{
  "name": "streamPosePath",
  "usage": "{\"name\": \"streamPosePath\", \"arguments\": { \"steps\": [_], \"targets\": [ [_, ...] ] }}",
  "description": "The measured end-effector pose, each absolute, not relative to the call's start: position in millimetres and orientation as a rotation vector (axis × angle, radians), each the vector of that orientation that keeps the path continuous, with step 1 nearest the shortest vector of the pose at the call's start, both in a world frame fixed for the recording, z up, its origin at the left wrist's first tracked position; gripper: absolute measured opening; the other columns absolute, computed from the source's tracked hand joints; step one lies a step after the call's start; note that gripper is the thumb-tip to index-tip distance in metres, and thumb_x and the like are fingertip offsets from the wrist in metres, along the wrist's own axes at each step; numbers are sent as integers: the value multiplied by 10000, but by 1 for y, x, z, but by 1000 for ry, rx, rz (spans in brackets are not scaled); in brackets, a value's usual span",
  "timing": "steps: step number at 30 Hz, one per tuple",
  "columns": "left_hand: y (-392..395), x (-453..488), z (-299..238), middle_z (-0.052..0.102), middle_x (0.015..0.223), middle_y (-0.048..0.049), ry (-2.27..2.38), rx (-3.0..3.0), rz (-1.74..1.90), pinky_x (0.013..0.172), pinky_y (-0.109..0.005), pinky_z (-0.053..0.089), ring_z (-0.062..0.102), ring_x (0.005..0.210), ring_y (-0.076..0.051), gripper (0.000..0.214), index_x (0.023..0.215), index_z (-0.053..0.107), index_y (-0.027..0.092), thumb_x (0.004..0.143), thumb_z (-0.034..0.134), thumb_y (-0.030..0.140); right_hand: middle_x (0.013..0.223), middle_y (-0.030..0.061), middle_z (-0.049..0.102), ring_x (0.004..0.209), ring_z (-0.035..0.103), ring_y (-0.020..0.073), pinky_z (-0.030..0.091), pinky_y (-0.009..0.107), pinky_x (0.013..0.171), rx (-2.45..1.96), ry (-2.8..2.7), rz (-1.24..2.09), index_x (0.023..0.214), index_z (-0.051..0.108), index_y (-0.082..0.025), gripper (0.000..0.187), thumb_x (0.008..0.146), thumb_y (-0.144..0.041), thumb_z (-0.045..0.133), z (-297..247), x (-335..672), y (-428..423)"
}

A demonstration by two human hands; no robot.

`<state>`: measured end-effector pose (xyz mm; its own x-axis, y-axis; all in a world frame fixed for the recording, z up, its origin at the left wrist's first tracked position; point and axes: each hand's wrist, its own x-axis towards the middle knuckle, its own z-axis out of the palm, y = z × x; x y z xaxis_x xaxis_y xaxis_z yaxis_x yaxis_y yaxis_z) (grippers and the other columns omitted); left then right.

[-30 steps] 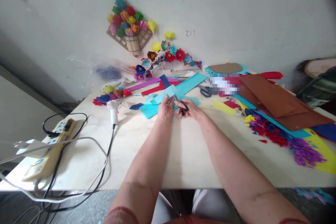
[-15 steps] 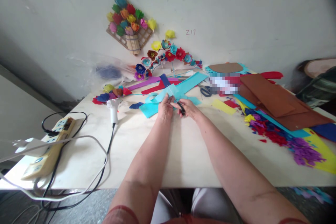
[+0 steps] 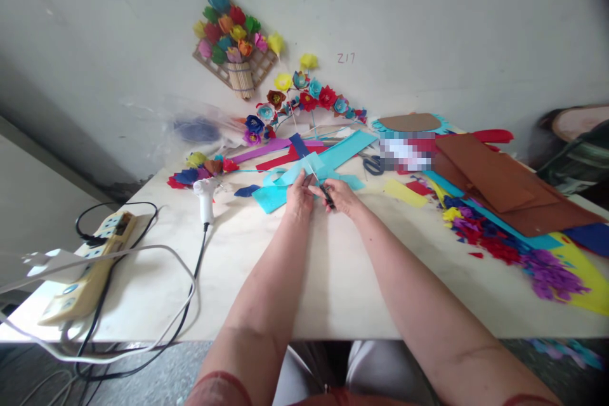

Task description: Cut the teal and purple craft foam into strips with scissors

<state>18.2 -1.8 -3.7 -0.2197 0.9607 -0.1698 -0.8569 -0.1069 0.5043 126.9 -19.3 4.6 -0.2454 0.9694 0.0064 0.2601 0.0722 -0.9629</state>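
Note:
Over the middle of the table, my left hand [image 3: 300, 196] pinches a light blue piece of paper [image 3: 295, 172] between thumb and fingers. Just to its right, my right hand [image 3: 343, 196] is closed on scissors [image 3: 327, 195] with black handles. Their thin blades point away from me and lie against the paper's right side; the fingers partly hide where they meet. Beneath and behind the hands are turquoise strips [image 3: 349, 149], a dark blue strip [image 3: 299, 145] and a red strip [image 3: 280, 158]. A second pair of scissors [image 3: 374, 165] lies behind my right hand.
A white glue gun [image 3: 205, 202] stands left of my hands, its cord running to a power strip [image 3: 90, 273]. Brown sheets [image 3: 499, 177] and coloured scraps [image 3: 495, 244] cover the right side. Paper flowers [image 3: 307, 101] line the back; a flower basket [image 3: 241, 80] hangs on the wall.
The scissors in my right hand have turned very slightly. Both hands and the light blue paper stay in nearly the same place.

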Motion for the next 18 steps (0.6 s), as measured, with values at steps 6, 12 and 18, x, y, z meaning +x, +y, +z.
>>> {"name": "streamPosePath", "arguments": {
  "steps": [6,12,18],
  "targets": [
    [-2,19,-2,676,805,-70,593,213,1695,805,-240,518,667,849,-163,66,854,618,130,806,609,175,450,-50,529,323,488,76,310,168,320,-1315,-1634,1160,645,497,-179,416,627,-542,700,6,126,-21],
    [-2,19,-1,681,797,-66,580,189,1703,795,-242,525,673,819,-163,93,890,627,130,803,608,158,457,-44,533,328,485,79,309,175,325,-1326,-1651,1132,644,507,-178,427,616,-561,693,5,127,-21],
    [-3,19,0,671,753,-60,584,179,1718,766,-230,534,674,794,-157,42,840,621,127,806,598,133,452,-44,528,326,482,81,320,181,336,-1293,-1666,1105,650,525,-174,431,624,-573,685,-1,129,-17]
  ]
}}
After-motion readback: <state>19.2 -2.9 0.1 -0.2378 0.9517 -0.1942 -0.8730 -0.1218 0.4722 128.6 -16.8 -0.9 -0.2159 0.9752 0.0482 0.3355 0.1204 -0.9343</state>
